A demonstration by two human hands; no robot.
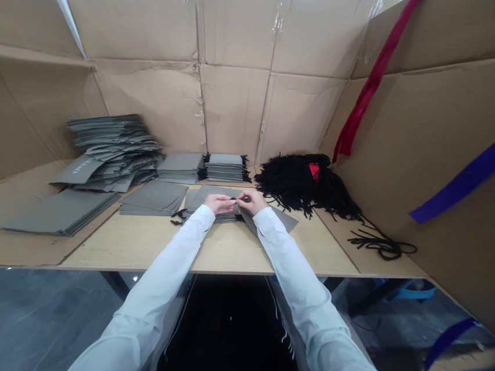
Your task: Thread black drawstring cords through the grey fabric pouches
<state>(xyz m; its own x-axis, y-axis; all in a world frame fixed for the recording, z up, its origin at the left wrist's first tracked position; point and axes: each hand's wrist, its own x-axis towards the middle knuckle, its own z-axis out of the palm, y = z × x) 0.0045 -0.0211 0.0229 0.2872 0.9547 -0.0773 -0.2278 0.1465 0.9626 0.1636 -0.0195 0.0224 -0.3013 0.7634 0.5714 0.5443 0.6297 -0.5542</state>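
Observation:
Over the middle of the table, my left hand (218, 204) and my right hand (252, 201) meet, both with fingers pinched on a short black cord (233, 199). Below my right hand lies a flat grey paper piece (287, 218), probably a bag, partly covered by the hand and sleeve. Grey bags (200, 195) with black cord ends (178, 217) lie under and beside my left hand. Just behind the hands stands a neat stack of grey bags (225, 170) with black cords at its sides. My fingers hide most of the held cord.
At left are a tall untidy pile of grey bags (117, 147) and flat grey stacks (59, 211). A heap of black cords (287, 180) lies back right, loose cords (384, 247) near the right edge. Cardboard walls (233, 108) enclose the table (232, 254); red (375, 81) and blue (472, 172) straps hang right.

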